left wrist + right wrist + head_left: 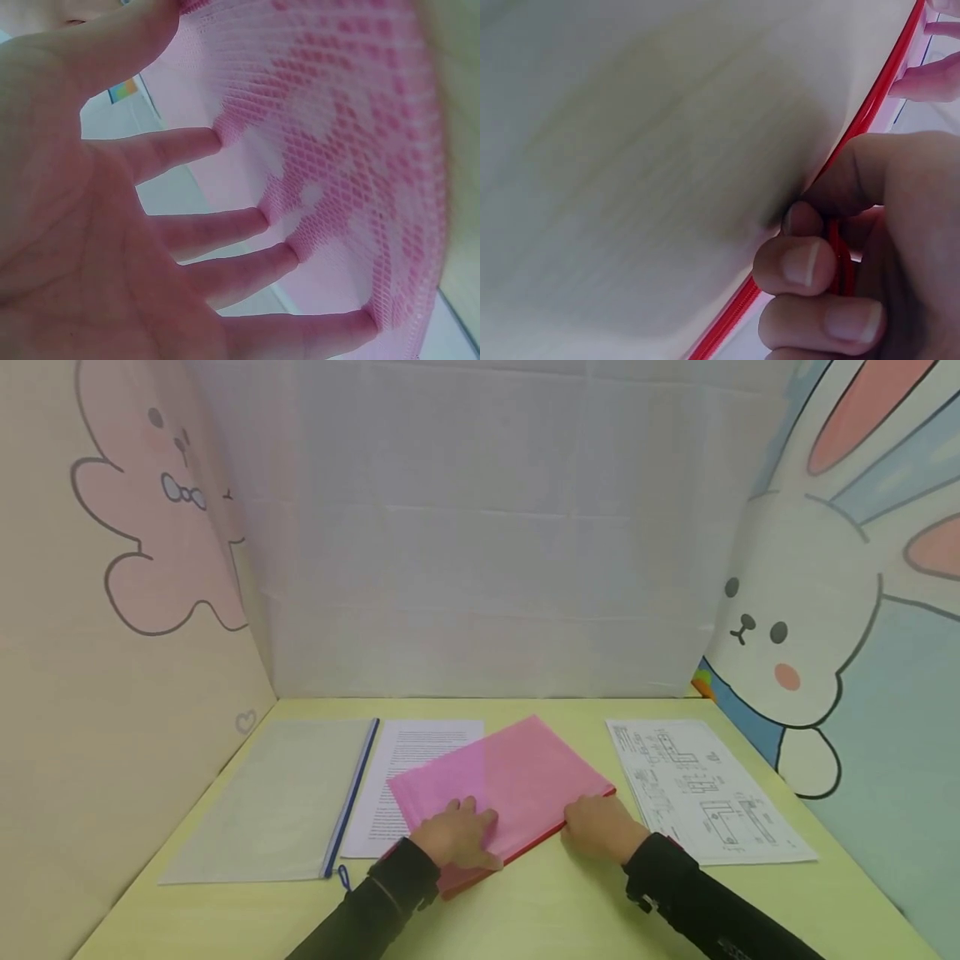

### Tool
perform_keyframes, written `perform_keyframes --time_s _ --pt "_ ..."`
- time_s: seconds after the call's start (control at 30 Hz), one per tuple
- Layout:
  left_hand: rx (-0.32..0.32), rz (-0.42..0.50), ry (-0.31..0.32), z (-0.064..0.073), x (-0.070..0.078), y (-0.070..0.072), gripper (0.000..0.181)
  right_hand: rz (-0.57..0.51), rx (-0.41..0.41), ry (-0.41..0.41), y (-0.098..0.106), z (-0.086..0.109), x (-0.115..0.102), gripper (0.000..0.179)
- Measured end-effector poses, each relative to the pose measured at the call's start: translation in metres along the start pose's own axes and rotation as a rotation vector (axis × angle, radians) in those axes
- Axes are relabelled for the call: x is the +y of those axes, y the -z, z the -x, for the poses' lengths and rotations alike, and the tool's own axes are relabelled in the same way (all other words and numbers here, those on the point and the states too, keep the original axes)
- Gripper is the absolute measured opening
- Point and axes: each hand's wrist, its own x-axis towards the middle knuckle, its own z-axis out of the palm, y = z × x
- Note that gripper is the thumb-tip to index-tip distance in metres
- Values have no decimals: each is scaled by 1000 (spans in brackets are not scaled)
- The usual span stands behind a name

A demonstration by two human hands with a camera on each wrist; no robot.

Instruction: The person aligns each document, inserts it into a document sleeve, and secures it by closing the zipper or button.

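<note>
A pink translucent zipper file pouch (517, 768) lies tilted on the table, with a red zipper (731, 322) along its near edge. My left hand (457, 837) rests on its near left part, and the left wrist view shows straight, spread fingers with their tips on the mesh-patterned surface (337, 135). At the right end of the zipper edge, my right hand (600, 828) grips with curled fingers. A red loop (844, 262) runs between those fingers in the right wrist view. What exactly the thumb and index finger pinch is partly hidden.
A printed text sheet (408, 760) lies partly under the pouch. Farther left is a clear pouch (277, 802) with a blue zipper and a small blue loop. Sheets with technical drawings (705, 793) lie at right. White and cartoon-printed walls enclose the yellow table (540, 918).
</note>
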Motion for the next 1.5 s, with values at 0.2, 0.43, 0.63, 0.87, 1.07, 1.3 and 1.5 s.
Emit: perform_keyframes --time_s 0.2,0.43,0.63,0.87,1.07,1.3,1.5 --pt "-2 -1 -1 0 1 0 69 -4 -2 -10 -2 1 1 18" --pt "-1 1 -3 2 1 0 69 4 -12 -22 -2 0 1 18" --pt "6 13 -6 6 0 -2 67 11 -22 -46 -5 -2 2 19" --pt "17 -12 -13 5 -1 -2 67 18 -21 -52 -3 -4 3 19" --pt "13 -20 -10 3 -1 -2 67 28 -37 -64 -1 -4 5 20" --pt "10 -34 -15 0 0 -2 68 32 -38 -67 -1 -4 7 20" --pt "12 -35 -17 -2 0 -2 67 29 -40 -68 -2 -4 12 21"
